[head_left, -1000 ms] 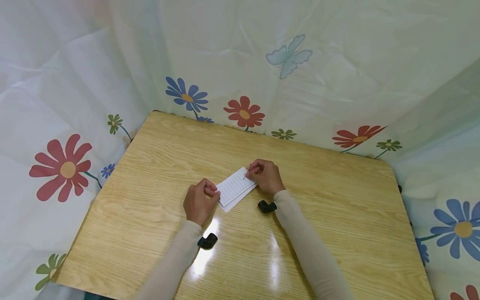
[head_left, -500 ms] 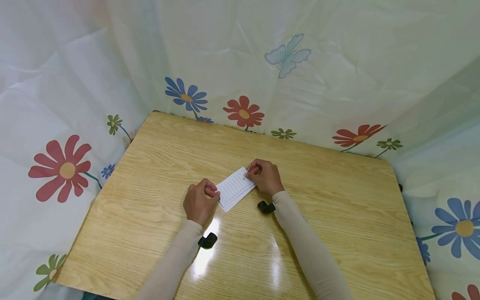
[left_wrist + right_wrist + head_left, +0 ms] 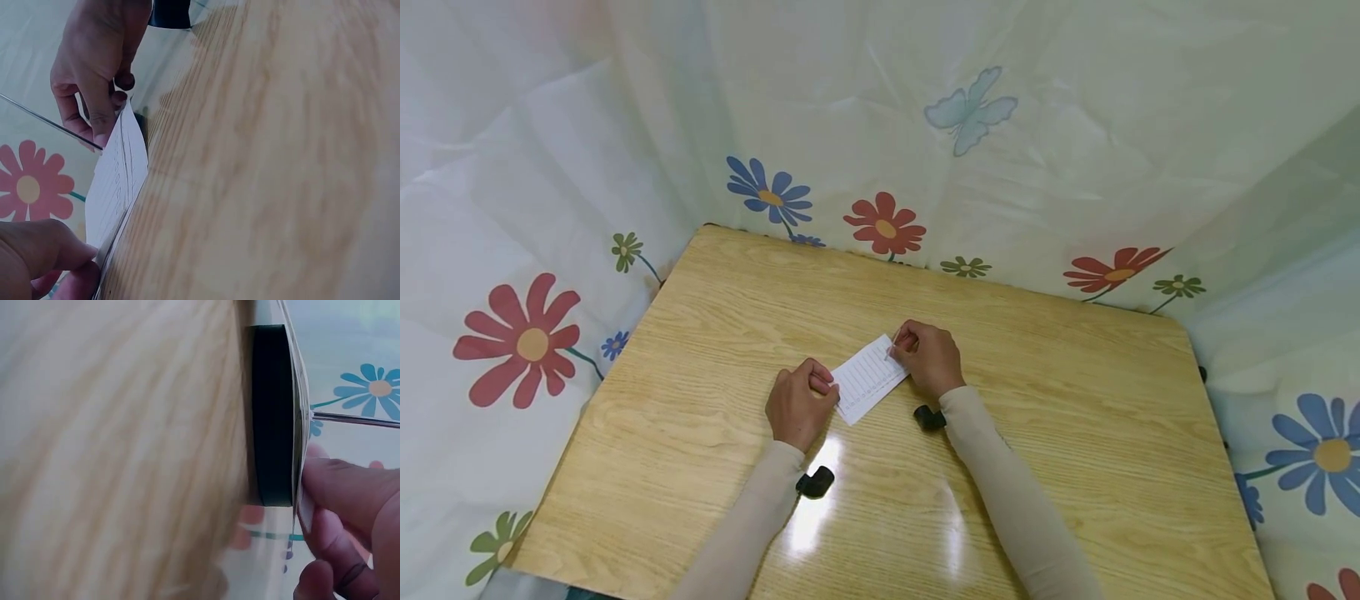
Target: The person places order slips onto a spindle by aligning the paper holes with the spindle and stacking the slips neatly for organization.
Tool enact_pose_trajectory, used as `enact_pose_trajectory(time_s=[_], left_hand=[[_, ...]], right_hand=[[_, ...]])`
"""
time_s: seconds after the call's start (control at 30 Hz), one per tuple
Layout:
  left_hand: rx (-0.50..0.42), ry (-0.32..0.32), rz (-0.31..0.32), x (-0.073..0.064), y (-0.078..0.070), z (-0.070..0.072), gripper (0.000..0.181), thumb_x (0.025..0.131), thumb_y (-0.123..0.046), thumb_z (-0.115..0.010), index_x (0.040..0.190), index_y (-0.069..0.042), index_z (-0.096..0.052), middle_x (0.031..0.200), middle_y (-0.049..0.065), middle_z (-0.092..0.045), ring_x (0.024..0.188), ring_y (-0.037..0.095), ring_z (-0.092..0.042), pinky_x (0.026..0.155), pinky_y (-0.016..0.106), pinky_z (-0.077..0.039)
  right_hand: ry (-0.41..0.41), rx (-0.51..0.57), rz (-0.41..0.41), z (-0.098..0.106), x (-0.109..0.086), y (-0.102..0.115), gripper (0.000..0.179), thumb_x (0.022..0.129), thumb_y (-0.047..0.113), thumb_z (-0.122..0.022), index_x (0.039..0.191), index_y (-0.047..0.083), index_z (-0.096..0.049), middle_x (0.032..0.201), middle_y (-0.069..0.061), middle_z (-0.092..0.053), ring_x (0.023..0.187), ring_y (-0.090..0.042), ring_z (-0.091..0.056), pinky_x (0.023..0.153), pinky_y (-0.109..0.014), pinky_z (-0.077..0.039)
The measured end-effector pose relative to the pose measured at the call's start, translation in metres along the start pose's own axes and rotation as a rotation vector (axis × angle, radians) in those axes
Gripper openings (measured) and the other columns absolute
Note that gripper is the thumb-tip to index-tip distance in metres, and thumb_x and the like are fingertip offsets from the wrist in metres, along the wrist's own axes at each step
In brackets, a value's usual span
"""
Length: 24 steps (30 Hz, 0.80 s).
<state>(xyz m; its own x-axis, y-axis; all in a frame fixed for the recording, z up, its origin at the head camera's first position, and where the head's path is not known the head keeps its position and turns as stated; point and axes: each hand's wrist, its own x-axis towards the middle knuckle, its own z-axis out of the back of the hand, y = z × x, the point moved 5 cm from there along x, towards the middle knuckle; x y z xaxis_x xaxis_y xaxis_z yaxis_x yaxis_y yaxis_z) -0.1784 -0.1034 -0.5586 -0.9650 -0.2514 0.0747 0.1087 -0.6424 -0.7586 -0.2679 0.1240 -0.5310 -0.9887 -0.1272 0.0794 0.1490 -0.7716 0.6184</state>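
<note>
Small white sheets of lined paper (image 3: 867,380) lie stacked at the table's middle. My left hand (image 3: 799,407) pinches their near-left corner between thumb and finger. At the far-right end, my right hand (image 3: 934,357) pinches the edge of the paper. The right wrist view reveals a dark, flat base (image 3: 272,415) under the sheets and a thin metal spike (image 3: 356,419) standing out from their top face. Together they look like a bill spike. In the left wrist view the spike (image 3: 50,122) runs close to my right fingers. Where it meets the base is hidden by the paper.
The wood-grain table (image 3: 1075,417) spreads around both hands. Behind it and at its sides hangs a pale curtain (image 3: 850,108) printed with flowers and a butterfly. A black wrist camera (image 3: 816,482) sits on the left sleeve, another (image 3: 929,417) on the right.
The top sheet has come down and shifted over the one beneath, so their edges now nearly line up. Both hands keep their hold and barely move.
</note>
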Motion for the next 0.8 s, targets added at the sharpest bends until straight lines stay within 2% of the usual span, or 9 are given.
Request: enact_pose_trajectory(time_s=[0.17, 0.37, 0.53, 0.67, 0.8], left_hand=[[0.026, 0.003, -0.012, 0.001, 0.002, 0.000, 0.015, 0.082, -0.023, -0.083, 0.091, -0.025, -0.070, 0.076, -0.011, -0.072, 0.079, 0.016, -0.053, 0.061, 0.031, -0.041], [0.047, 0.009, -0.028, 0.004, 0.002, 0.000, 0.016, 0.082, -0.022, -0.084, 0.090, -0.024, -0.070, 0.074, -0.011, -0.072, 0.080, 0.016, -0.053, 0.061, 0.031, -0.040], [0.059, 0.000, -0.041, 0.005, 0.002, 0.000, 0.016, 0.083, -0.023, -0.086, 0.090, -0.024, -0.071, 0.073, -0.012, -0.071, 0.078, 0.015, -0.052, 0.060, 0.030, -0.039], [0.060, -0.013, -0.066, 0.005, 0.001, 0.000, 0.017, 0.082, -0.021, -0.087, 0.090, -0.023, -0.072, 0.074, -0.010, -0.071, 0.078, 0.016, -0.051, 0.065, 0.032, -0.040], [0.079, -0.033, -0.131, 0.002, -0.003, 0.000, 0.015, 0.084, -0.020, -0.086, 0.092, -0.020, -0.074, 0.080, -0.003, -0.071, 0.082, 0.021, -0.053, 0.076, 0.036, -0.042]], right_hand=[[0.032, -0.039, -0.050, -0.005, -0.002, -0.002, 0.015, 0.093, 0.029, -0.084, 0.095, 0.019, -0.074, 0.082, 0.002, -0.070, 0.075, -0.017, -0.061, 0.068, -0.032, -0.044], [0.052, -0.083, -0.090, -0.008, -0.003, -0.004, 0.020, 0.097, 0.037, -0.079, 0.100, 0.018, -0.073, 0.078, 0.000, -0.066, 0.070, -0.018, -0.057, 0.063, -0.032, -0.042], [0.034, -0.094, -0.080, -0.009, -0.005, -0.004, 0.020, 0.099, 0.037, -0.077, 0.099, 0.017, -0.072, 0.075, 0.001, -0.064, 0.066, -0.017, -0.055, 0.060, -0.031, -0.040], [0.009, -0.110, -0.067, -0.010, -0.009, -0.003, 0.021, 0.100, 0.039, -0.075, 0.100, 0.018, -0.072, 0.074, 0.002, -0.063, 0.066, -0.018, -0.056, 0.061, -0.032, -0.041], [-0.033, -0.120, -0.062, -0.008, -0.018, -0.002, 0.022, 0.101, 0.039, -0.074, 0.106, 0.017, -0.074, 0.083, 0.000, -0.070, 0.079, -0.021, -0.063, 0.069, -0.038, -0.048]])
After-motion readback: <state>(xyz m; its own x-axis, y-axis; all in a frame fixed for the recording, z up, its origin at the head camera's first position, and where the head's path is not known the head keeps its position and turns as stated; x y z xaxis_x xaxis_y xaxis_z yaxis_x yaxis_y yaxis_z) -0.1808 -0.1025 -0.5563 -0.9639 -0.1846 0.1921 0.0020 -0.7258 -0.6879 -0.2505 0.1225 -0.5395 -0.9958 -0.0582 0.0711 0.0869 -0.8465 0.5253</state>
